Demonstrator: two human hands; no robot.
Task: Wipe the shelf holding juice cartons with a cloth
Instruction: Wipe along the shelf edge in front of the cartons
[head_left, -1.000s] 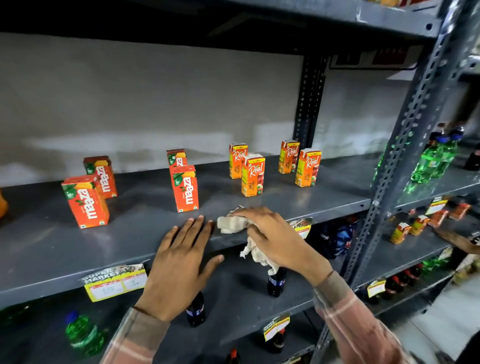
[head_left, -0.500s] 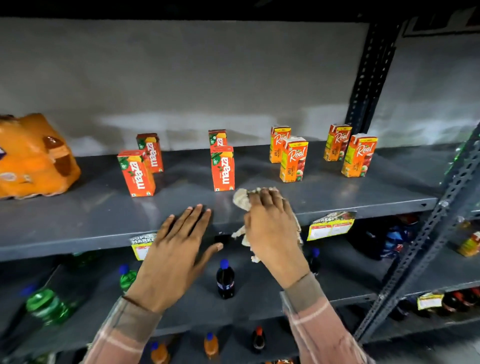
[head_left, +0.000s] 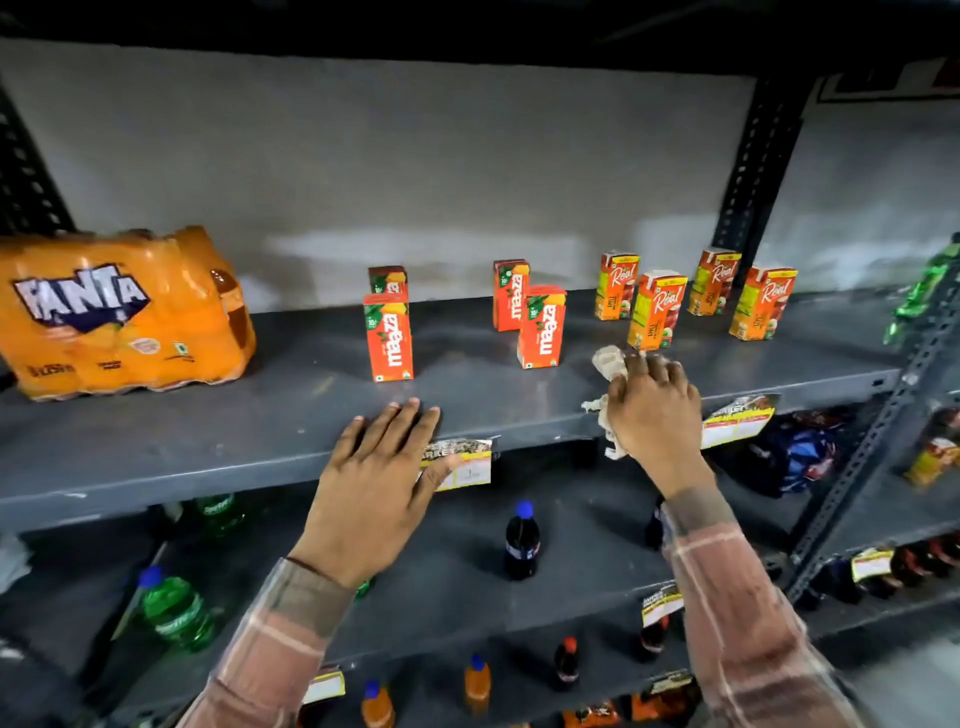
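The right hand (head_left: 655, 415) is clenched around a pale crumpled cloth (head_left: 609, 364) and presses it onto the grey shelf (head_left: 260, 415) near its front edge, towards the right end. Part of the cloth bunches out ahead of the fingers; another part hangs over the front edge below the hand. Just behind the cloth stands an orange juice carton (head_left: 655, 310), one of four grouped at the right end of the shelf. Left of them, around the middle, stand four red juice cartons (head_left: 541, 327), in two pairs, one carton behind the other. The left hand (head_left: 379, 488) lies flat and released, fingers spread, on the front edge near the middle, its thumb over a price label (head_left: 467, 465). A shrink-wrapped orange soda pack (head_left: 119, 312) sits at the left end.
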